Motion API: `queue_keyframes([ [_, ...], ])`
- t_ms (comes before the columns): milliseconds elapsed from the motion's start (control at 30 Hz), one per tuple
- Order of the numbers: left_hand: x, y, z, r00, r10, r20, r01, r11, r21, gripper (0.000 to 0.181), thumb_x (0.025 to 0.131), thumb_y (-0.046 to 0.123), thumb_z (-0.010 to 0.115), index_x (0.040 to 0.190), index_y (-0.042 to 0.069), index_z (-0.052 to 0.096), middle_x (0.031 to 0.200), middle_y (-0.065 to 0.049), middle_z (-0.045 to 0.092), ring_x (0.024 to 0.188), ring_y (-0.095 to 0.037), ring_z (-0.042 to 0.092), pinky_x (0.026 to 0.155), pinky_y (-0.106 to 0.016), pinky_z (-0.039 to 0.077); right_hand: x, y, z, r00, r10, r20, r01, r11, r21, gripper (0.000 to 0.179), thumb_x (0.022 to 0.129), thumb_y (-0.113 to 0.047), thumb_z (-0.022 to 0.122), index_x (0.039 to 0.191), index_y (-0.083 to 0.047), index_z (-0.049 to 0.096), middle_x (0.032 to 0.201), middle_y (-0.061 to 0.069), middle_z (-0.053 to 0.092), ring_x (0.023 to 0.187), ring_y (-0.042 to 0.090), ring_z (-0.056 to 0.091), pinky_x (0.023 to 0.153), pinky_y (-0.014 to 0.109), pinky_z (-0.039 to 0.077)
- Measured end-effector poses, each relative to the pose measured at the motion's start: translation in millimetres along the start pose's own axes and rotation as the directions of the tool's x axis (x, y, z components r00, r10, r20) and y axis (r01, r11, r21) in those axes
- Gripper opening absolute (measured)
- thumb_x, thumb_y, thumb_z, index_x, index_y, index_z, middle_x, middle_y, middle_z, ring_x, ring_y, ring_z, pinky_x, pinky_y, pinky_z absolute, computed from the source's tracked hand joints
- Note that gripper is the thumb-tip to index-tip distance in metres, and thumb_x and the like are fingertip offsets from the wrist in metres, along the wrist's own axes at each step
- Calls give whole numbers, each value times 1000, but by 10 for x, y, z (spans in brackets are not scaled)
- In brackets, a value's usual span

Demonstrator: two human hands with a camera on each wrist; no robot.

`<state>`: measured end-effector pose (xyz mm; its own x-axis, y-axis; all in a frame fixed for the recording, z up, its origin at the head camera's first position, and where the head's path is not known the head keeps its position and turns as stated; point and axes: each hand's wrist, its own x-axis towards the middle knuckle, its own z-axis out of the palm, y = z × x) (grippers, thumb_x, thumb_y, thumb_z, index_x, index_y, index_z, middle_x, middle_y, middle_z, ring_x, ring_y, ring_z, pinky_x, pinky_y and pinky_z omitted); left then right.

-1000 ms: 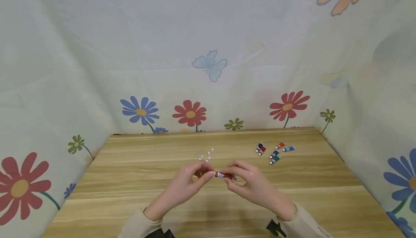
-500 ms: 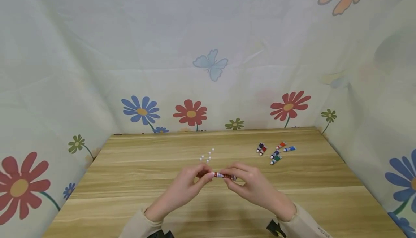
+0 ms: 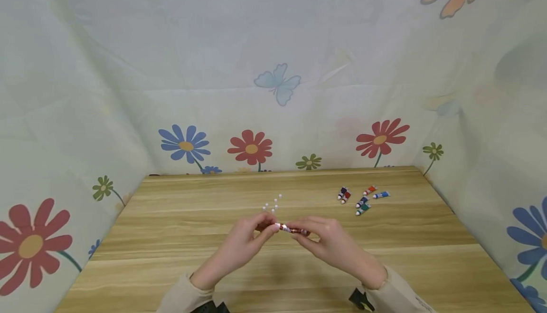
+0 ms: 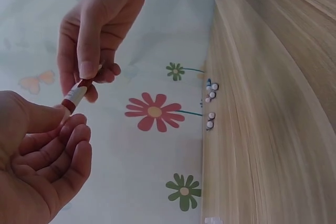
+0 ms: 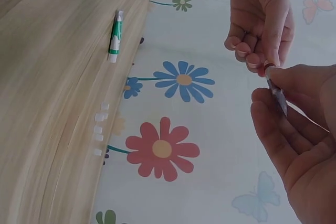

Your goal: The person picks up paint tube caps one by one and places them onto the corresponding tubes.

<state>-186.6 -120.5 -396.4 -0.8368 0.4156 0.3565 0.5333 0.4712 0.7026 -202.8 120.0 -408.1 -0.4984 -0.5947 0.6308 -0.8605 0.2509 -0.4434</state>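
Between my two hands is a small paint tube [image 3: 283,227], white and reddish-brown, held up over the table. My left hand [image 3: 247,239] pinches its white cap end between thumb and index finger. The right hand [image 3: 329,238] grips the tube's body with thumb and fingers, hiding part of it. In the left wrist view the tube [image 4: 76,95] slants from one hand to the other, its banded neck showing. The right wrist view has its silvery body [image 5: 278,97] along the right fingers.
Several small white pieces [image 3: 275,201] lie scattered beyond the left hand. At the back right are several paint tubes, among them a blue one [image 3: 381,195] and a green one [image 3: 363,209]. Another green tube [image 5: 115,38] shows in the right wrist view. Flowered cloth [image 3: 205,104] encloses the table [image 3: 192,208].
Both hands have shifted slightly up and left with the tube, which now tilts more, its cap end higher. The tubes and white pieces on the table stay put.
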Motion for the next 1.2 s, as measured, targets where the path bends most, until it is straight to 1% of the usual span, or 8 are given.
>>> queue_keyframes([
  [100, 1, -8, -3, 1000, -6, -20, 6, 1000, -9, 11, 101, 23, 64, 104, 15, 69, 95, 8, 71, 86, -7, 66, 76, -30, 56, -19, 17, 7, 1000, 14, 1, -14, 1000, 20, 28, 92, -2, 72, 118, -9, 73, 107, 1, 74, 85, 4, 68, 69, 21, 56],
  [233, 11, 9, -22, 999, -31, -42, 29, 999, -33, 11, 100, 25, 64, 105, 17, 70, 96, 9, 72, 86, -7, 66, 74, -30, 55, -31, 19, 17, 999, 41, 14, -41, 998, 39, 29, 93, -2, 70, 121, -10, 72, 106, 0, 74, 83, 4, 67, 69, 19, 55],
  [333, 17, 21, -36, 997, -49, -52, 47, 998, -42, 13, 100, 27, 64, 105, 16, 71, 96, 10, 72, 85, -8, 66, 73, -32, 55, -20, 5, 27, 995, 92, 39, -94, 994, 63, 28, 95, -5, 70, 122, -10, 71, 107, 0, 74, 85, 4, 68, 71, 20, 56],
  [433, 27, 21, -40, 996, -63, -61, 61, 997, -45, 16, 100, 29, 64, 105, 16, 72, 96, 12, 71, 85, -8, 66, 73, -33, 55, -5, -8, 45, 984, 164, 66, -170, 981, 93, 26, 96, -9, 70, 122, -11, 71, 108, 0, 74, 87, 4, 68, 72, 23, 57],
  [700, 38, -11, -20, 993, -81, -90, 75, 995, -65, 14, 99, 32, 65, 105, 22, 72, 94, 15, 71, 82, -7, 66, 70, -31, 55, 24, -4, 163, 946, 301, 123, -319, 933, 164, 27, 95, -18, 72, 121, -10, 68, 96, -6, 74, 83, 4, 69, 73, 25, 57],
  [900, 32, -80, -28, 989, -106, -100, 99, 992, -73, 15, 98, 30, 68, 105, 17, 73, 93, 9, 72, 78, -9, 64, 68, -31, 54, 60, 3, 227, 927, 338, 162, -367, 906, 211, 31, 95, -17, 72, 124, -8, 65, 95, -4, 74, 83, 6, 69, 73, 25, 57],
  [1067, -7, -164, -96, 977, -161, -140, 154, 986, -58, 14, 98, 25, 69, 107, 15, 73, 93, 7, 72, 80, -10, 64, 73, -29, 54, 95, 79, 263, 912, 362, 192, -403, 877, 263, 31, 96, -16, 71, 125, -8, 65, 95, -1, 74, 84, 11, 70, 74, 26, 58],
  [1200, -39, -269, -177, 962, -204, -180, 202, 979, -25, 13, 96, 19, 71, 107, 11, 73, 92, 6, 70, 81, -10, 63, 75, -28, 54, 113, 175, 300, 882, 414, 227, -468, 827, 311, 34, 96, -14, 70, 128, -5, 64, 96, 2, 73, 86, 22, 72, 74, 31, 59],
])
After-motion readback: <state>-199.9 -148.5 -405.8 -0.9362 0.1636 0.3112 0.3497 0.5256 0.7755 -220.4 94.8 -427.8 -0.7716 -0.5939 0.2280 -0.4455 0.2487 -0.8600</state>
